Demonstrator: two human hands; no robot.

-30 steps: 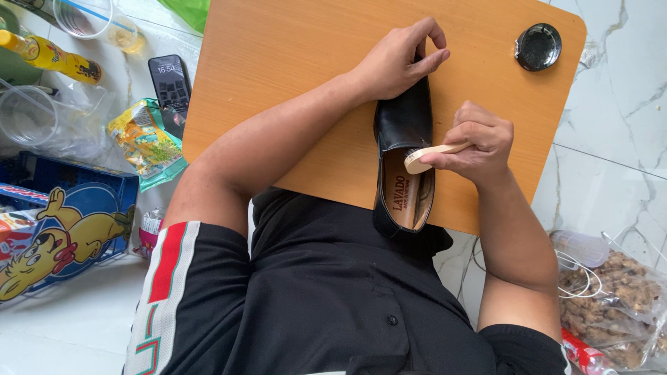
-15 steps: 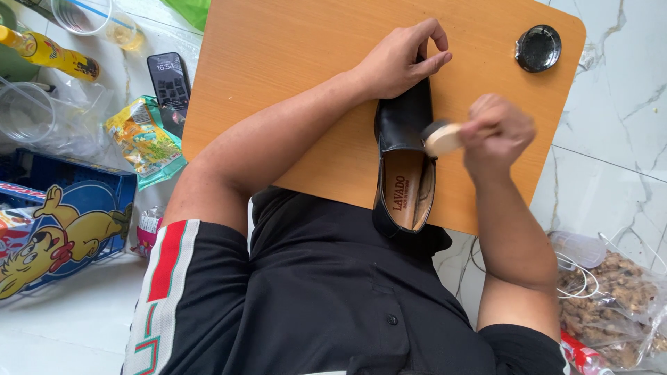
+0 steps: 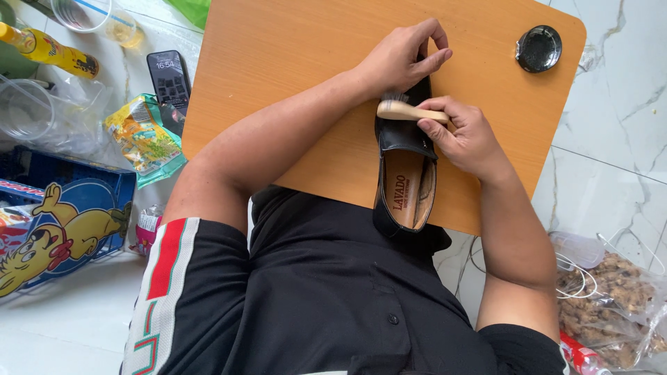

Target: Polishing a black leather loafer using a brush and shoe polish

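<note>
A black leather shoe (image 3: pixel 405 182) with a tan insole lies on a small orange wooden table (image 3: pixel 292 62), its heel over the near edge. My left hand (image 3: pixel 403 55) grips the toe end and holds the shoe down. My right hand (image 3: pixel 467 135) holds a small wooden-handled brush (image 3: pixel 406 111) laid across the upper of the shoe, bristles on the leather.
A round black polish tin (image 3: pixel 539 48) sits at the table's far right corner. On the marble floor to the left lie a phone (image 3: pixel 169 78), a snack packet (image 3: pixel 142 139), a yellow bottle (image 3: pixel 52 50), plastic cups and a blue crate (image 3: pixel 62 208). A bag of nuts (image 3: pixel 615 305) lies at the right.
My right hand has moved the brush from the shoe's opening up and across the upper toward the toe. My left hand has stayed on the toe.
</note>
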